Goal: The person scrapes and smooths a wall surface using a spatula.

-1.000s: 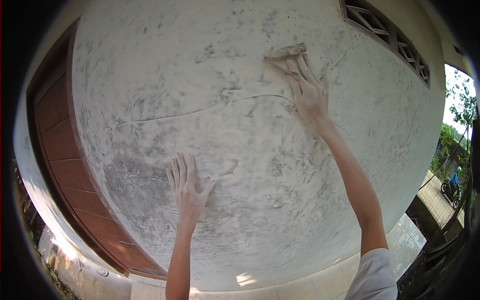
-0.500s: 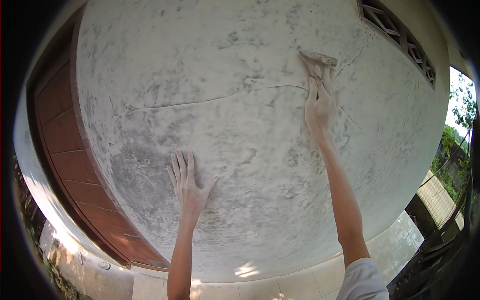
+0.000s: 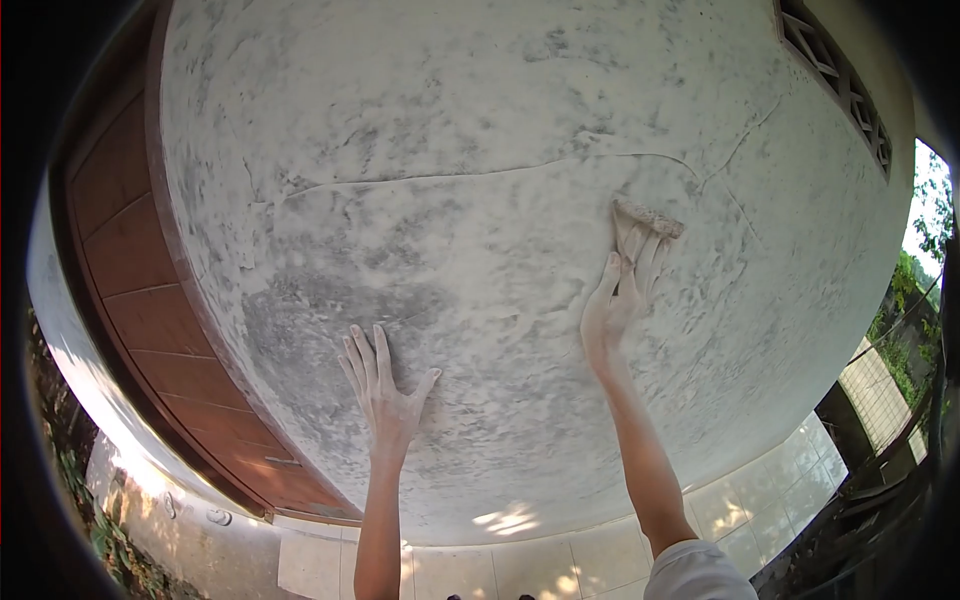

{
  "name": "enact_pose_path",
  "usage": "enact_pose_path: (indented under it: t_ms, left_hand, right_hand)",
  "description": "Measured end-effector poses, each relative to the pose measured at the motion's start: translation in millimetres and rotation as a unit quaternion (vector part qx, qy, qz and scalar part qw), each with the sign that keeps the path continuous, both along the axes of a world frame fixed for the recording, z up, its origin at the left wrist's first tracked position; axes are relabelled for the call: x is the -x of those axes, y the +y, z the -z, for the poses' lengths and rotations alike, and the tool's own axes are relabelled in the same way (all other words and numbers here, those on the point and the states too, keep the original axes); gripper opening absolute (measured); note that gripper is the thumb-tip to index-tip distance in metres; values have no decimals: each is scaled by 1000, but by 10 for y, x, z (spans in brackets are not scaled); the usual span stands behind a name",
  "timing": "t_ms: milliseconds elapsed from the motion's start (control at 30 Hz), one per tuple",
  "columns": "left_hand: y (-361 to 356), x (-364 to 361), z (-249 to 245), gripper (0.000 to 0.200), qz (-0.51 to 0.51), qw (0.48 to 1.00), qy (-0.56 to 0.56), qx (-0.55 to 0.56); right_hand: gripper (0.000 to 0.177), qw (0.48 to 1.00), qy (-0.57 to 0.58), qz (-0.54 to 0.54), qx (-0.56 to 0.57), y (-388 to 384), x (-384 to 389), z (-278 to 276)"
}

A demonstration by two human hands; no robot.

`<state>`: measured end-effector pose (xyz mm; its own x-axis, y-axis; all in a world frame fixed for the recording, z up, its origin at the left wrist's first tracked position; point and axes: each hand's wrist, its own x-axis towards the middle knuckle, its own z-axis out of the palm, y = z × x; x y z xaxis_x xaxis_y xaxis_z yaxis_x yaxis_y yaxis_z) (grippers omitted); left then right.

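My right hand (image 3: 610, 312), dusted white, grips a plaster-caked putty knife (image 3: 648, 217), its wide edge pointing up and against the wall. The fingers lie along the tool and hide most of its handle. To the left and lower down, my left hand (image 3: 387, 398) rests on the wall with fingers spread, holding nothing. The plastered wall (image 3: 500, 250) is patchy white and grey. A thin raised line or crack runs across it above both hands, and a darker grey patch lies above my left hand.
A brown paneled door (image 3: 135, 245) in its frame stands on the left. A vent grille (image 3: 840, 85) is set in the wall at upper right. Below are floor tiles (image 3: 530, 572) with sun spots. Sandals (image 3: 218, 517) lie at lower left; plants and a fence show at right.
My right hand has brought the putty knife down the wall, from above the raised line to below it. My left hand stays spread on the wall. The view has shifted slightly.
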<state>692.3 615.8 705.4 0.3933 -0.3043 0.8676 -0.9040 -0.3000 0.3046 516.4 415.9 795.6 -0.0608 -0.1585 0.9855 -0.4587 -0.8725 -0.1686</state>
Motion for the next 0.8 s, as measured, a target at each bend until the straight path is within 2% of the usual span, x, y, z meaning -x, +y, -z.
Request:
enact_pose_path:
  t_ms: [33,100,167,233,300,400,500,600,700,800]
  left_hand:
    - [-15,-7,25,101,-3,1000,1,1]
    - [-8,-1,52,101,-2,1000,3,-4]
    - [8,14,26,100,4,1000,20,-9]
    - [-13,-32,68,100,6,1000,14,-4]
    - [-20,-50,92,100,9,1000,10,-7]
    - [14,-32,70,100,8,1000,15,-14]
    - [40,-82,125,99,17,999,27,-17]
    - [107,-160,259,99,6,999,34,-24]
    - [161,-235,300,98,10,999,29,-30]
    - [172,-256,361,100,14,999,30,-28]
  right_hand:
    - [40,999,-29,-5,-27,89,-92,158]
    - [42,991,126,-49,18,319,-305,871]
    - [43,988,149,-27,26,306,-367,1042]
    - [45,985,169,-5,42,324,-420,855]
    - [46,997,82,7,-12,504,-464,344]
    - [46,997,47,-4,-57,627,-588,401]
    - [45,992,89,-19,-91,771,-661,1306]
    - [45,986,156,2,-52,718,-536,1803]
    - [43,991,100,54,-73,588,-421,1091]
    - [44,990,81,40,-111,693,-469,1206]
